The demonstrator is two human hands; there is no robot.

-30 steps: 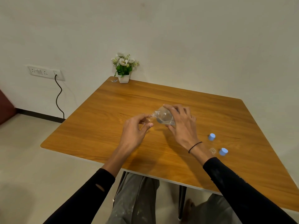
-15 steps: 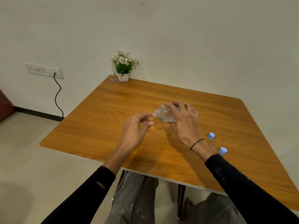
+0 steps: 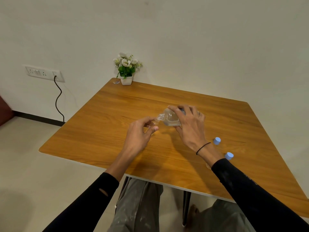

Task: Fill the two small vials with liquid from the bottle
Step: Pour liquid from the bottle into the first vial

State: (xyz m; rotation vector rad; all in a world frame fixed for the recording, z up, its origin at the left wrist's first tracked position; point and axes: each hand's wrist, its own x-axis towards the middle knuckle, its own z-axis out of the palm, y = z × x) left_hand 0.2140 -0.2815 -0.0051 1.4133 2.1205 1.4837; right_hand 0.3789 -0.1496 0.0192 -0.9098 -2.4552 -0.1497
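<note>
My right hand [image 3: 189, 126] grips a clear plastic bottle [image 3: 169, 118] tipped on its side, its open neck pointing left, a little liquid lying in its lower side. My left hand [image 3: 139, 133] pinches a small clear vial [image 3: 153, 124] right at the bottle's mouth; the vial is mostly hidden by my fingers. Two light blue caps [image 3: 217, 140] [image 3: 228, 155] lie on the wooden table [image 3: 103, 131] to the right of my right wrist. A second clear vial [image 3: 208, 166] is barely visible beside my right sleeve.
A small white pot of white flowers [image 3: 126, 69] stands at the table's far left corner, with a tiny wrapper [image 3: 116, 82] beside it. A wall socket with a black cable [image 3: 58, 96] is on the left wall. My knees show under the table's near edge.
Both hands shifted slightly away from me and the bottle tipped a little further toward the vial. The caps have not moved.
</note>
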